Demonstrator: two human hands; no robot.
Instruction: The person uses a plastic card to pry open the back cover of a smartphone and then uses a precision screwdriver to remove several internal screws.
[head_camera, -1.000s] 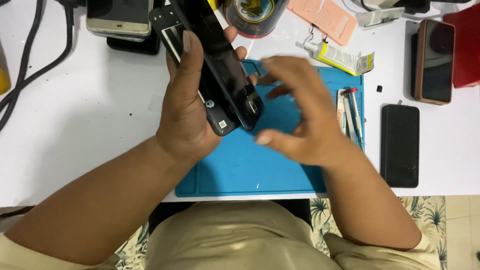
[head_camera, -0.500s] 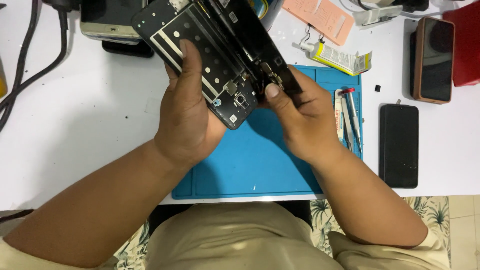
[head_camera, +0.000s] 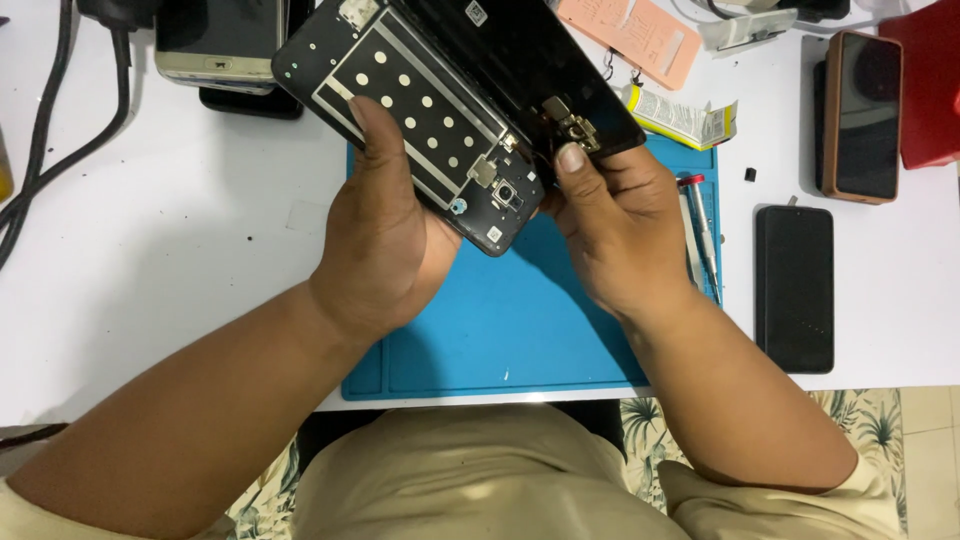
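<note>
The left hand's (head_camera: 385, 235) fingers are closed around an opened black phone (head_camera: 450, 110), thumb pressed on its inner frame with a silver plate dotted with pale spots. The right hand (head_camera: 620, 225) grips the phone's right edge, thumb on a small metal part near a dark panel. The phone is held tilted above the far end of a blue work mat (head_camera: 520, 335) on the white tabletop (head_camera: 180, 260). Along the mat's right edge lies a screwdriver with a red cap (head_camera: 697, 225). Farther right, a black phone (head_camera: 795, 288) lies flat, with a brown-cased phone (head_camera: 860, 115) beyond it. Far behind sit a small glue tube in its torn box (head_camera: 680, 115), a pink card (head_camera: 630, 35) and, far left, a silver-edged phone (head_camera: 220, 40) beside black cables (head_camera: 50, 130).
</note>
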